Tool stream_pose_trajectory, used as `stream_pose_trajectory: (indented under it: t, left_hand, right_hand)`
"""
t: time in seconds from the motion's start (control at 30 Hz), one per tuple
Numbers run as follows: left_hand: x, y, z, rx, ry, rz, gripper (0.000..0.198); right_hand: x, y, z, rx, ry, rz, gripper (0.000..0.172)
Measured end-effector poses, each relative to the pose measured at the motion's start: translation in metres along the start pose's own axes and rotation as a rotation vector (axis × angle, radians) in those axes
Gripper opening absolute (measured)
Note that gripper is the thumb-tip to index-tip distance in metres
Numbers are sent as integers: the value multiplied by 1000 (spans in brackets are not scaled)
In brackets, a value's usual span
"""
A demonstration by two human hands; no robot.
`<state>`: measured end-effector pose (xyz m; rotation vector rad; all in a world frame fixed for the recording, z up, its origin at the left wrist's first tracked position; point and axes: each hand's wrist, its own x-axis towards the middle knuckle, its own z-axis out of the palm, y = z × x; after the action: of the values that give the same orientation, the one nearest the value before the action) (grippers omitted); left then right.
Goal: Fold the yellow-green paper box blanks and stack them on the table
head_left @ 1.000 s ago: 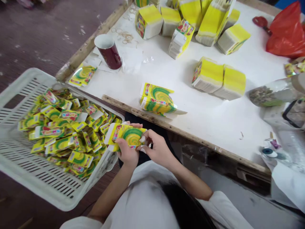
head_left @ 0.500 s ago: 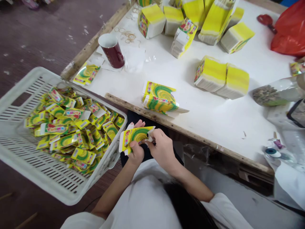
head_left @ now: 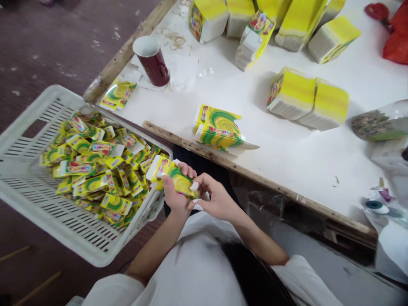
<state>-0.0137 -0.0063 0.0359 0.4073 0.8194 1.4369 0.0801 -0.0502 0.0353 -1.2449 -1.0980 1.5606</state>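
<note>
A small yellow and green printed carton (head_left: 176, 176) lies across my left hand (head_left: 177, 191), its thumb on the front and its fingers wrapped round the far side. My right hand (head_left: 212, 196) pinches the white flaps at the carton's right end. White flaps also stick out at its left end. Just beyond my hands, a stack of flat cartons (head_left: 219, 127) of the same print rests at the table's near edge. To the left stands a white plastic basket (head_left: 127, 246) holding many similar cartons (head_left: 102, 165).
The white table (head_left: 287, 165) has a wooden edge strip. A maroon mug (head_left: 153, 63), rubber bands (head_left: 174, 39) and a flat carton (head_left: 117, 93) are at its left. Bundled cartons (head_left: 307, 97) stand further back. A clear bag (head_left: 379, 123) lies right, with red scissors handles (head_left: 378, 12) beyond.
The carton in my hands has turned and tilted, its left end now nearer the basket. My right fingers have moved lower round its right-end flaps. The view has shifted slightly.
</note>
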Motion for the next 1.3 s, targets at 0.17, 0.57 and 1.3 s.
stream_pose_trajectory:
  t: [0.17,0.57,1.3]
  left_hand:
    - [1,-11,-20,214,-18,64,64]
    - [25,56,-47,518,-281,121,74]
    - [-8,15,-36,1306,-678,235,54]
  right_hand:
    - [6,8,-12,-95,216,-81,34]
    - [-10,-17,-48,-849,308,-604,25]
    - [-9,8,-26,-171,34,-197,69]
